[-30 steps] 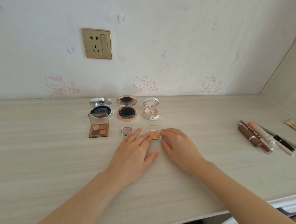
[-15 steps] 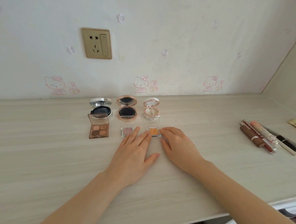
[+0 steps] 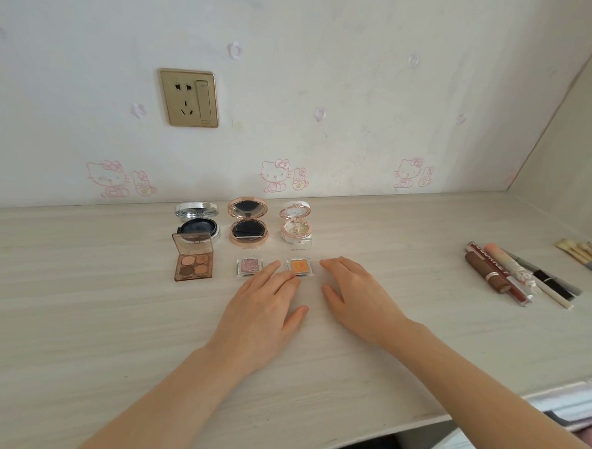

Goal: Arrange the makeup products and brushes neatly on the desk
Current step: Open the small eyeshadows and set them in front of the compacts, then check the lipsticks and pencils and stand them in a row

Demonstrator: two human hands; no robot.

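Three open round compacts stand in a back row: a silver compact (image 3: 196, 221), a rose-gold compact (image 3: 247, 226) and a white compact (image 3: 296, 226). In front lie a brown four-pan palette (image 3: 193, 261), a pink glitter pan (image 3: 248, 267) and an orange pan (image 3: 299, 266). My left hand (image 3: 260, 313) lies flat on the desk, its fingertips at the orange pan's near edge. Just right of that pan, my right hand (image 3: 359, 296) rests flat. Neither hand holds anything.
Lip glosses and pencils (image 3: 511, 273) lie in a loose bunch at the right of the desk (image 3: 77, 316), with several brushes (image 3: 584, 256) beyond them near the side wall. The desk's front edge curves at the lower right.
The orange pan has been nudged slightly back into line with the pink pan. Both hands stay flat beside it, fingers a little more spread.
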